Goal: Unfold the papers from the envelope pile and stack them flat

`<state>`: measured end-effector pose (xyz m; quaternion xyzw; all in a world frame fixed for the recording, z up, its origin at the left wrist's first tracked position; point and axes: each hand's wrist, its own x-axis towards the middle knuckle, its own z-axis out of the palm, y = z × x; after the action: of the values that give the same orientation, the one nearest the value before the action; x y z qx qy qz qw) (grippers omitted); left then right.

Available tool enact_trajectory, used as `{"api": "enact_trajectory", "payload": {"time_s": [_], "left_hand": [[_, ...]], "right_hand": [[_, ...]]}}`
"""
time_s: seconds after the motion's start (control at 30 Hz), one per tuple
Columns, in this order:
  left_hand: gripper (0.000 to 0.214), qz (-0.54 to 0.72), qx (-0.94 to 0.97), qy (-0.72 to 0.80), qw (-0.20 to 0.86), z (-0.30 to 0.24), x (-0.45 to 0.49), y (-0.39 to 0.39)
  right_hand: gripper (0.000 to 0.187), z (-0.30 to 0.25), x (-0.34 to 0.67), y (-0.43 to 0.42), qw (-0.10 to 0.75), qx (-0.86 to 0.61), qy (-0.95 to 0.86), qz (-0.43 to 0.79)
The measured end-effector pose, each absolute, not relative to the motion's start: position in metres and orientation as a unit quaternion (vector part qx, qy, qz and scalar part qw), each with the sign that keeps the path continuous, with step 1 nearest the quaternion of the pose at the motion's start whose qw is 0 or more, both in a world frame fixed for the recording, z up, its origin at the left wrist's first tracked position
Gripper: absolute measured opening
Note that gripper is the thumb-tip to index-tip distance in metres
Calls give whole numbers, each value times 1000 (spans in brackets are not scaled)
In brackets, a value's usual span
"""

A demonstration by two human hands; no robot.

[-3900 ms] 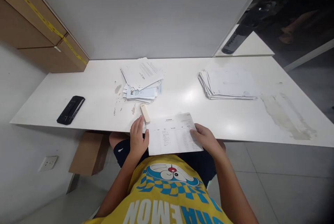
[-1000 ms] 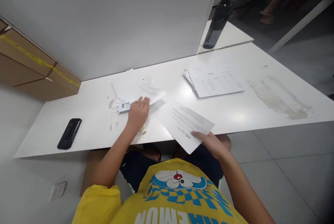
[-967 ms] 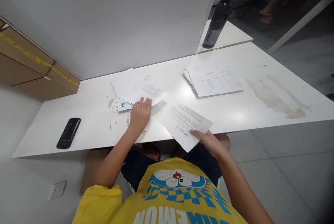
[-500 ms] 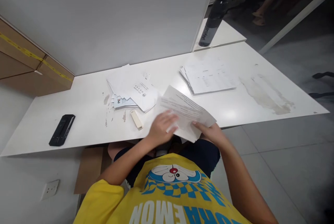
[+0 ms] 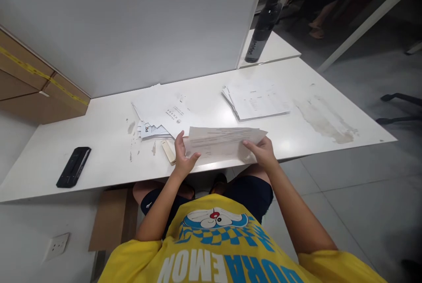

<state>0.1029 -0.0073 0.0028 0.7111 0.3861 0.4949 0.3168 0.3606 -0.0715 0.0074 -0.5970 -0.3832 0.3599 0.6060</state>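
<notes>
Both hands hold a few printed sheets (image 5: 224, 142) nearly flat, just above the front edge of the white desk (image 5: 99, 160). My left hand (image 5: 183, 156) grips the sheets' left end, fingers closed round it. My right hand (image 5: 261, 151) pinches the right end. A messy pile of papers (image 5: 158, 114) lies behind my left hand. A small cream-coloured block (image 5: 169, 151) rests on the desk right beside my left hand. A neater stack of sheets (image 5: 255, 100) lies further back on the right.
A black device (image 5: 73, 166) lies at the desk's left. Cardboard boxes (image 5: 36, 92) stand at the far left, another box (image 5: 108, 219) under the desk. A dark bottle (image 5: 262, 30) stands on a second table behind a white partition. Stains (image 5: 325, 118) mark the desk's right side.
My left hand left the messy pile and came back to the sheets in my right hand. Both hands now hold them level at the desk's edge. The view shifted slightly.
</notes>
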Motion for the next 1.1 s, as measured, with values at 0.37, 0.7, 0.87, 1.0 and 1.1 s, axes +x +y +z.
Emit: {"api": "enact_trajectory", "payload": {"time_s": [0.37, 0.7, 0.87, 1.0, 1.1], "left_hand": [[70, 610, 705, 335, 137, -15, 117, -5], [50, 443, 729, 426, 300, 28, 96, -55], [49, 490, 667, 524, 202, 33, 30, -45], [47, 319, 773, 520, 177, 10, 0, -9], [49, 233, 818, 493, 182, 3, 1, 3]], "right_hand": [[32, -6, 353, -90, 644, -602, -345, 324], [39, -13, 364, -102, 568, -626, -368, 389], [35, 8, 347, -98, 364, -615, -459, 529], [36, 5, 337, -81, 305, -627, -458, 551], [34, 6, 331, -74, 289, -618, -458, 569]]}}
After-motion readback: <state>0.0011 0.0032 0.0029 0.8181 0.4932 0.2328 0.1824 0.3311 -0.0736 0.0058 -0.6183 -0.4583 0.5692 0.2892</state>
